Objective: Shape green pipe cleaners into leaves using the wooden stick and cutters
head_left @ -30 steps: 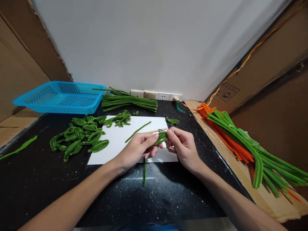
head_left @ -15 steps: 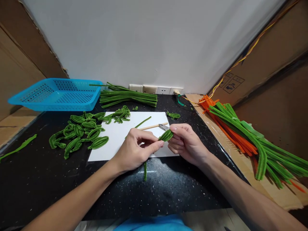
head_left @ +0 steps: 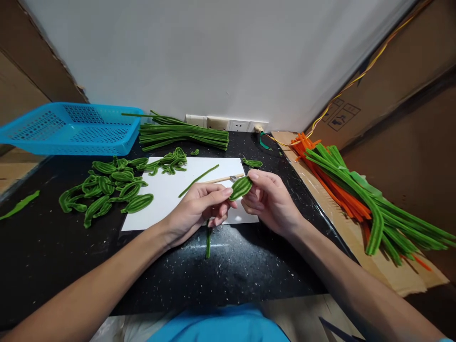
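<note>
Green leaf-shaped piece (head_left: 241, 188) is held over the white sheet (head_left: 167, 190), left hand (head_left: 199, 206) pinched on one end, right hand (head_left: 272, 199) on the other, I'd guess to steady it in plain view

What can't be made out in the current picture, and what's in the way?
All in the head view:
Metal tool: mostly hidden by the leaf-shaped green piece and right hand.
Wooden stick: near end hidden by the left hand.
Blue basket: left end cut off by the picture's left edge.
Green strip: cut off there too.
Box symbols: details too small.
</note>
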Demonstrator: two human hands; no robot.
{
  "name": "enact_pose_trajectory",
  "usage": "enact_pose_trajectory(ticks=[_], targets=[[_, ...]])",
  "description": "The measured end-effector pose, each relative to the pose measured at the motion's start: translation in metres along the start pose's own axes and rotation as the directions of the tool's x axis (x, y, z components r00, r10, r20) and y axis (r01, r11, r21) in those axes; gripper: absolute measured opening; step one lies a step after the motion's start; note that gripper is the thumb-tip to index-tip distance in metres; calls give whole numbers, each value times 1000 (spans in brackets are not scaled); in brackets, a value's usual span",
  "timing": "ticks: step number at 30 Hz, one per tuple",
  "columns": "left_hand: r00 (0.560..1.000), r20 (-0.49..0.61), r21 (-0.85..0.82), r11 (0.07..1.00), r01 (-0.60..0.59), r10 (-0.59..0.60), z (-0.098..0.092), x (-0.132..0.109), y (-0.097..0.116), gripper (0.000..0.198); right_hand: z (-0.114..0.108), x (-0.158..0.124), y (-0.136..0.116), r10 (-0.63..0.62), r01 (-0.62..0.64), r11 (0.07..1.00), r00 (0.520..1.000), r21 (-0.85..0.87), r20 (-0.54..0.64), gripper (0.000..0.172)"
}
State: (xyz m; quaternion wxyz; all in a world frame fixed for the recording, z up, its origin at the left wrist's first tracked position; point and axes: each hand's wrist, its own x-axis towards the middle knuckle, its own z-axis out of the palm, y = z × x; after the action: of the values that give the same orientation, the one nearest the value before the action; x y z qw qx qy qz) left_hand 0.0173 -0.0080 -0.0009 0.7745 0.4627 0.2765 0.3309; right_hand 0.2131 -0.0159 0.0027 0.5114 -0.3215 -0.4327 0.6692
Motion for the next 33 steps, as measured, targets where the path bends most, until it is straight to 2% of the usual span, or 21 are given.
enact_pose_trajectory(ticks=[2, 7, 13, 19, 23, 25, 29, 31, 33], targets=[[1000, -7, 3, 1000, 10, -10, 0, 1, 0, 32, 2, -1, 2, 15, -15, 1000, 1000, -6, 2, 40], [1000, 7, -6, 1000, 28, -28, 1, 2, -2, 29, 7, -3, 9, 69, -67, 997, 993, -22, 92, 41], [995, 37, -66, 993, 100, -98, 4, 1, -1, 25, 5, -1, 8, 44, -41, 998, 998, -52, 53, 46], [1000, -27, -65, 998, 6, -8, 4, 1, -4, 26, 9, -2, 10, 105, -104, 994, 988, -17, 113, 40], [996, -40, 61, 995, -76, 79, 2, 3, -4, 37, 11, -3, 10, 125, -122, 992, 987, -35, 102, 38], [992, -35, 176, 978, -112, 120, 1, 3, -2, 35, 10, -2, 9, 145, -141, 989, 986, -48, 87, 37], [973, 8, 471, 857, -208, 231, 1, 1, 8, 26, 8, -1, 8, 216, -209, 973, 974, -95, 66, 40], [973, 26, 525, 825, -210, 231, -1, 0, 11, 26, 7, 0, 8, 217, -208, 970, 974, -128, 64, 43], [984, 38, 485, 858, -169, 173, -3, 0, 11, 25, 6, 0, 7, 179, -167, 972, 982, -163, 66, 44]])
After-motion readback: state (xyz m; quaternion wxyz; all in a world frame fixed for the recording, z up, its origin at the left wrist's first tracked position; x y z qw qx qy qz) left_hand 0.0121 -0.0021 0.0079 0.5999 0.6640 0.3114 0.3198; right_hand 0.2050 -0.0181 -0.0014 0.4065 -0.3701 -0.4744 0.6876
